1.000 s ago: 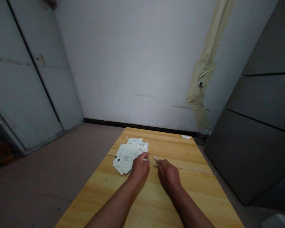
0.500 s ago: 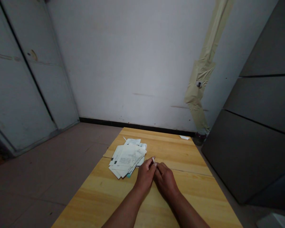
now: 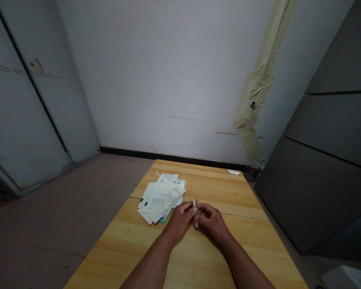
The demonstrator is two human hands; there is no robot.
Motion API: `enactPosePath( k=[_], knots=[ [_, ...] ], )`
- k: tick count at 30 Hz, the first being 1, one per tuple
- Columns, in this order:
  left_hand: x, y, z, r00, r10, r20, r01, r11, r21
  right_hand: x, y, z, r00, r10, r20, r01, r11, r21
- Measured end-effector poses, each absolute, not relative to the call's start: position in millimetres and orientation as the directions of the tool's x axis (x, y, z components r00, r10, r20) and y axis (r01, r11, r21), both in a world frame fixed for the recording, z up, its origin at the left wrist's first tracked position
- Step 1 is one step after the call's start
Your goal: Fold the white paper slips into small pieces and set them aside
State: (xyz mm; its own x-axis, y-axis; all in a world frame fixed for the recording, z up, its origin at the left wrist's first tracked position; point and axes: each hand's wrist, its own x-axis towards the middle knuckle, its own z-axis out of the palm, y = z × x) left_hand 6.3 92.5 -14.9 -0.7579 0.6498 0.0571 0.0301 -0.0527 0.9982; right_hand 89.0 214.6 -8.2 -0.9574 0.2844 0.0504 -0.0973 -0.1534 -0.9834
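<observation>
A thin white stick (image 3: 194,203), perhaps rolled paper, stands nearly upright between my two hands over the middle of the wooden table (image 3: 228,192). My left hand (image 3: 180,218) is closed, pinching it near its upper part. From the other side, my right hand (image 3: 213,222) is closed on it too, with thumb and fingers around the lower part. Fingers cover the stick's middle; a pale lower end shows beneath them. Just left of my left hand lies a loose pile of printed white paper sheets (image 3: 158,200), with a bit of teal showing at its lower edge.
A small white scrap (image 3: 234,172) lies near the table's far right corner. Behind the table is a white wall (image 3: 168,80) with a taped strip (image 3: 255,96). Grey panels (image 3: 321,180) stand at the right, a pale cabinet (image 3: 42,108) at the left. A dark jar (image 3: 252,172) sits beyond the far corner.
Both hands have turned and their fingers have shifted, so more of the white stick shows, including its lower end. The right hand's fingers have spread along it. The papers stay put.
</observation>
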Motion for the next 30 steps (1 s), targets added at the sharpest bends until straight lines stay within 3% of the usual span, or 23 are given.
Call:
enactPosePath(
  k=[12,19,30],
  knots=[
    [9.2,91.0,-7.7,-0.721,0.689,0.075,0.014,-0.093,0.996,86.8,221.0,-17.8,-0.958,0.285,0.014,-0.069,-0.183,-0.981],
    [9.2,85.8,4.8,-0.700,0.697,0.155,0.228,0.012,0.974,88.1,221.8,-16.1,-0.962,0.272,0.029,-0.083,-0.186,-0.979],
    [9.2,85.2,6.9,-0.659,0.732,0.174,0.264,0.009,0.964,90.2,217.1,-7.3,-0.954,0.299,-0.027,-0.048,-0.240,-0.970]
  ],
)
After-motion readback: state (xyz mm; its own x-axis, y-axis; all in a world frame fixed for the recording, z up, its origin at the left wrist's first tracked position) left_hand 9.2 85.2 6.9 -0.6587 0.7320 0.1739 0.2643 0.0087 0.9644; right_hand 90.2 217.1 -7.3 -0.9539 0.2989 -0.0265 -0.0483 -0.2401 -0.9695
